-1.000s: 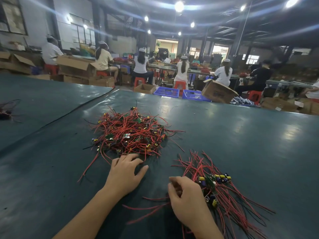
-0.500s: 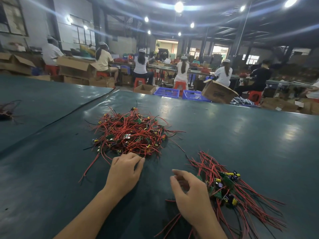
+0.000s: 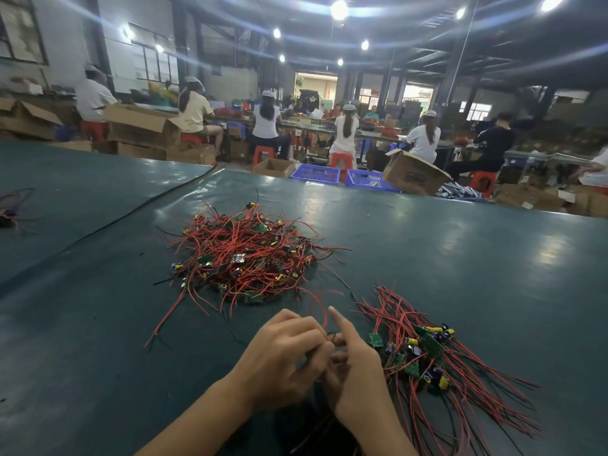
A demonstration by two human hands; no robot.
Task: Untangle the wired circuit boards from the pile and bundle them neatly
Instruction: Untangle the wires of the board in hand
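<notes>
Head view, one wide dark green worktop (image 3: pixel 460 258).

Left hand (image 3: pixel 283 357) and right hand (image 3: pixel 357 380) meet knuckle to knuckle at the near edge, between the two heaps of parts.

Left grip: fingers curled tight, pinching a thin red wire (image 3: pixel 324 319) that rises in a short arc just above the knuckles.

Right grip: index finger straight and pointing away from the body, the other fingers curled in toward the left hand. Cannot tell whether they clamp the wire; the contact is hidden.

Tangled round pile of red-wired small green circuit boards (image 3: pixel 246 255) lies just beyond the hands, apart from them, loose leads straggling toward the near side.

Sorted bundle of boards with red wires lying roughly parallel (image 3: pixel 427 357) sits just beside the right hand, boards clustered, leads fanning to the near right.

Small separate wire tangle (image 3: pixel 8 212) at the far left edge.

Beyond the worktop: seated workers on red stools (image 3: pixel 345 133), open cardboard boxes (image 3: pixel 414 172), blue plastic crates (image 3: pixel 316 174).
</notes>
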